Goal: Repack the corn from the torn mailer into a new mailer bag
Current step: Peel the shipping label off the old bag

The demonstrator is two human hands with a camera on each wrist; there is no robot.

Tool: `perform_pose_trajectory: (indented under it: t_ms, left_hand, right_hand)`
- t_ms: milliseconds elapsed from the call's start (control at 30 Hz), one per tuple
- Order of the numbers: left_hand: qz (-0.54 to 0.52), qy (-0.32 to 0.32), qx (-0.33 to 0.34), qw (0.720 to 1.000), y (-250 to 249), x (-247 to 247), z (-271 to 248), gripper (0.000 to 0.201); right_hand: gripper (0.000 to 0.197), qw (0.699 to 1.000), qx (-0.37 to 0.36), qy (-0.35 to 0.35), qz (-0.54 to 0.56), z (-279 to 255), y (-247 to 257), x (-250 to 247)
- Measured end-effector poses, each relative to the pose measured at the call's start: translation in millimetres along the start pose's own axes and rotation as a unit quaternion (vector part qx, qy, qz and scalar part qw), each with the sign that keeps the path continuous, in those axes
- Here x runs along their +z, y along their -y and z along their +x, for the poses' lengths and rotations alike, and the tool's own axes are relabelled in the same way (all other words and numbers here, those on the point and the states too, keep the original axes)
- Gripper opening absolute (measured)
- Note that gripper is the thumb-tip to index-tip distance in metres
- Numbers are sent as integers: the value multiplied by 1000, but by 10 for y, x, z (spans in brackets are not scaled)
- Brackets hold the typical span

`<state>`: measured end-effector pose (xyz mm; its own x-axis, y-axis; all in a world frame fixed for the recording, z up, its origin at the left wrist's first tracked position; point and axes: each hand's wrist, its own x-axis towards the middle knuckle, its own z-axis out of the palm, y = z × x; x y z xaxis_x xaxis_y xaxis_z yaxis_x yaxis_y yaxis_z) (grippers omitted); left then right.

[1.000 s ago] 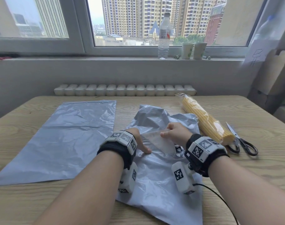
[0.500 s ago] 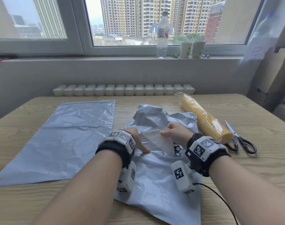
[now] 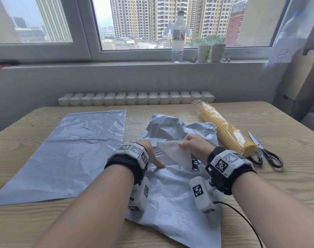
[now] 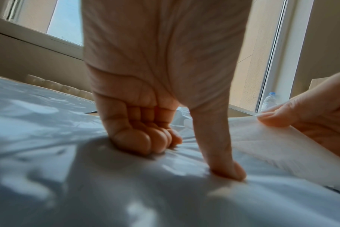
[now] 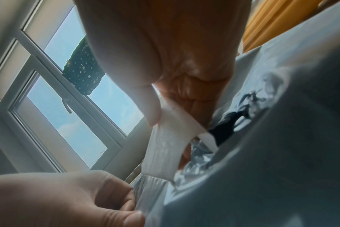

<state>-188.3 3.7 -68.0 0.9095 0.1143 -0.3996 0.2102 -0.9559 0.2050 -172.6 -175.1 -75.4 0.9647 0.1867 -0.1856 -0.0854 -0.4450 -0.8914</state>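
The torn mailer, crumpled grey film, lies in the middle of the table. My left hand presses it down with curled fingers and a straight thumb. My right hand pinches the corner of a white label and holds it peeled up off the mailer; a dark tear shows beside the label. The corn, yellow in clear wrap, lies on the table to the right. The new mailer lies flat on the left.
Black-handled scissors lie right of the corn. A radiator runs behind the table's far edge. A water bottle and two paper cups stand on the windowsill. Cardboard boxes stand at the right.
My right hand has peeled the white label further up off the torn mailer, so a larger flap stands free. My left hand stays pressed on the film.
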Motion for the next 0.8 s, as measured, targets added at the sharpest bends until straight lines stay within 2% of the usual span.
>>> perform_pose_trajectory:
  t_ms: [400, 800]
  left_hand:
    - [-3, -4, -1, 1000, 17, 15, 23, 77]
    - [6, -5, -9, 1000, 3, 24, -9, 76]
  right_hand:
    - [23, 999, 14, -16, 46, 2, -67, -29]
    - [17, 994, 23, -48, 97, -44, -140, -123]
